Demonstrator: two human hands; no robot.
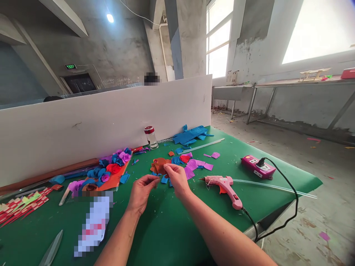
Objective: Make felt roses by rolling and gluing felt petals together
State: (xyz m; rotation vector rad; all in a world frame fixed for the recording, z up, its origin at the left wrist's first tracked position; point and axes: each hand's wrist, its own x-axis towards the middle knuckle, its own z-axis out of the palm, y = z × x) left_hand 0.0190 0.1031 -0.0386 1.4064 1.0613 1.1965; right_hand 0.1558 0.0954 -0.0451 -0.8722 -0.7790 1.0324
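My left hand [144, 191] is closed in a pinch above the green tabletop; whatever its fingertips hold is too small to make out. Just to its right, my right hand [177, 179] has thumb and forefinger pressed together at the edge of brown crepe paper [158, 166]. Around the fingers lie blue, red and purple crepe paper pieces [189, 170]. A pink hot glue gun [222, 181] rests on its side right of my right hand, touched by neither hand. Finished paper flowers [113, 168] in blue, purple, red and brown are bunched to the left.
A clear jar with a red lid [151, 137] stands before a white board [111, 129]. Blue paper [190, 135] and glue sticks [203, 146] lie at the back. A purple power strip [257, 167] sits right, its black cable hanging over the edge. A blade [52, 249] lies front left.
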